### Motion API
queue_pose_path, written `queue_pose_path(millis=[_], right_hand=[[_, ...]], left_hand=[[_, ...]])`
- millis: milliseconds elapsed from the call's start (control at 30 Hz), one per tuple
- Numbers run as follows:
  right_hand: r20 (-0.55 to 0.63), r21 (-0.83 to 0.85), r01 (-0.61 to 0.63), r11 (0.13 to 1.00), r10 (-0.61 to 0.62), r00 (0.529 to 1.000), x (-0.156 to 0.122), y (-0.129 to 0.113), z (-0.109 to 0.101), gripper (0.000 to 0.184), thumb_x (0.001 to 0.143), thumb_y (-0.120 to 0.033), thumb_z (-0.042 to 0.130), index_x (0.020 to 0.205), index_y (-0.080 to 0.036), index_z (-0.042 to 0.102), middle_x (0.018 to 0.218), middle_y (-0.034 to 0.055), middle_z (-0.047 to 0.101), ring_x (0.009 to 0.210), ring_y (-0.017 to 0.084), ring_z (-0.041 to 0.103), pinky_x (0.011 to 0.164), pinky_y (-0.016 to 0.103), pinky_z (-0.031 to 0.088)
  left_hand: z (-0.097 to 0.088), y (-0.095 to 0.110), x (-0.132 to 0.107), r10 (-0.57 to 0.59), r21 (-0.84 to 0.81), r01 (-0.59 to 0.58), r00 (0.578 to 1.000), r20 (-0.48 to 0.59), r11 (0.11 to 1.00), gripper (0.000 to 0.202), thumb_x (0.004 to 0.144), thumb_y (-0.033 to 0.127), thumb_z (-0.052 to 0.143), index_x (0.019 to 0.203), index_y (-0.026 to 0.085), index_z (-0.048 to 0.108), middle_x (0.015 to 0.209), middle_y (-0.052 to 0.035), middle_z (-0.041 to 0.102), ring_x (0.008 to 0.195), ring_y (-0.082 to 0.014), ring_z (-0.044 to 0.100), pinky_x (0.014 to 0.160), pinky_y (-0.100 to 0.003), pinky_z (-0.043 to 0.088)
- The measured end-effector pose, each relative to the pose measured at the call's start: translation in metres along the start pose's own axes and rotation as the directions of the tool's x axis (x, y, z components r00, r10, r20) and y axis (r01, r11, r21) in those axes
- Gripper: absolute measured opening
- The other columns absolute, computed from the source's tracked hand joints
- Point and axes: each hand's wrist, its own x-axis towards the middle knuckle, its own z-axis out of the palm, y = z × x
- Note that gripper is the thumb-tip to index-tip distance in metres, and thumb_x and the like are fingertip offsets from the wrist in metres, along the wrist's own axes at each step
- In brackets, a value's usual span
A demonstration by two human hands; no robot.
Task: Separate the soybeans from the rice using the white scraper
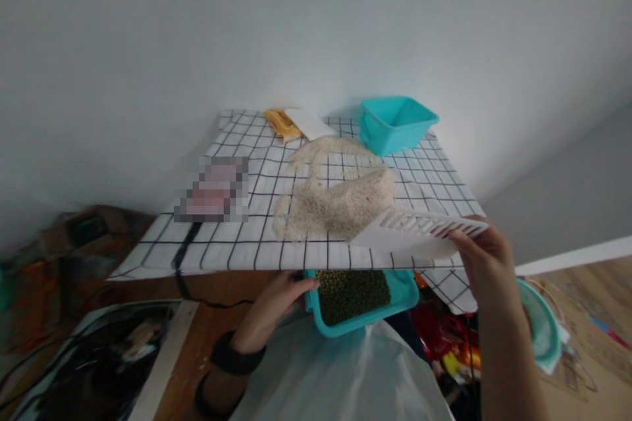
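Note:
My left hand (291,291) is closed on the left rim of a turquoise plastic tub (402,299), just under the table's front edge. Dark green beans (353,296) lie in it, with paler yellowish ones toward its left side. My right hand (481,243) grips the right end of a white slotted plastic panel (419,237), tilted over the front right of the table. The panel's left corner reaches the edge of a heap of pale grain (345,200), spread loosely on the checked tablecloth (266,237). Whether panel and grain touch, I cannot tell.
A second turquoise tub (397,125) stands at the back right. Yellow packaging (282,123) and a white sheet (309,123) lie at the back. A blurred-out device (212,191) with a black cable (184,263) is at left. A round turquoise basin (540,322) sits lower right.

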Motion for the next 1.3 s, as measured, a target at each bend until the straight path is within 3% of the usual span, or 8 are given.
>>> queue_pose_path(millis=[133,233,500,633,967,1133,1300], right_hand=[[-0.259,0.062,0.075,0.995,-0.057,0.964,0.015,0.005,0.004,0.015,0.077,-0.032,0.079,0.083,-0.021,0.07,0.081,0.0009,0.071,0.078,0.017,0.066,0.077,0.032,0.051],[-0.306,0.05,0.094,0.994,-0.075,0.949,0.027,0.009,0.01,0.017,0.078,-0.033,0.077,0.081,-0.019,0.068,0.082,0.002,0.071,0.078,0.017,0.065,0.077,0.033,0.051],[-0.272,0.054,0.075,0.996,-0.057,0.961,0.036,0.01,0.022,0.021,0.072,-0.034,0.081,0.079,-0.018,0.069,0.077,0.0012,0.069,0.071,0.016,0.062,0.067,0.029,0.048],[-0.29,0.035,0.075,0.997,-0.062,0.955,0.037,0.009,0.022,0.02,0.073,-0.033,0.081,0.078,-0.018,0.069,0.075,-0.0005,0.067,0.068,0.013,0.059,0.064,0.026,0.045],[-0.205,0.037,0.02,0.999,-0.012,0.979,0.031,0.005,0.032,0.023,0.075,-0.038,0.08,0.081,-0.018,0.072,0.07,0.001,0.069,0.06,0.014,0.057,0.056,0.024,0.042],[-0.172,0.052,-0.02,0.998,0.028,0.985,0.022,0.001,0.023,0.023,0.075,-0.038,0.081,0.084,-0.018,0.074,0.076,0.003,0.073,0.064,0.015,0.061,0.058,0.026,0.044],[-0.178,0.057,-0.021,0.998,0.031,0.984,0.013,-0.003,0.009,0.021,0.074,-0.037,0.082,0.081,-0.02,0.073,0.08,0.0034,0.075,0.072,0.017,0.066,0.066,0.028,0.048]], left_hand=[[0.001,-0.003,0.004,-0.032,0.004,0.032,0.999,0.003,0.999,0.018,0.067,0.037,0.076,0.074,0.021,0.07,0.064,0.0044,0.063,0.068,-0.0187,0.059,0.06,-0.028,0.036],[0.001,-0.008,0.011,-0.052,0.006,0.052,0.999,0.007,0.999,0.023,0.063,0.038,0.08,0.075,0.021,0.069,0.063,0.0043,0.064,0.064,-0.0182,0.059,0.056,-0.027,0.034],[-0.001,-0.011,0.006,-0.004,-0.008,0.004,1.0,0.007,1.0,0.029,0.065,0.039,0.081,0.086,0.021,0.071,0.073,0.003,0.068,0.064,-0.0159,0.057,0.054,-0.027,0.033],[0.0,-0.01,0.001,0.03,-0.009,-0.03,0.999,0.011,1.0,0.027,0.069,0.04,0.079,0.087,0.021,0.072,0.072,0.0026,0.068,0.062,-0.0149,0.055,0.053,-0.026,0.031],[0.004,-0.015,0.003,0.073,-0.027,-0.072,0.997,0.039,0.997,0.027,0.068,0.039,0.078,0.085,0.02,0.073,0.068,0.0037,0.066,0.055,-0.0126,0.05,0.049,-0.026,0.029],[0.0,-0.011,0.006,0.046,-0.012,-0.046,0.998,0.049,0.999,0.025,0.069,0.041,0.078,0.081,0.019,0.072,0.06,0.0057,0.06,0.049,-0.0112,0.045,0.047,-0.025,0.025],[0.0,-0.012,0.004,0.082,-0.005,-0.082,0.994,0.069,0.997,0.027,0.069,0.043,0.077,0.082,0.019,0.072,0.065,0.0049,0.061,0.05,-0.0108,0.046,0.048,-0.025,0.029]])
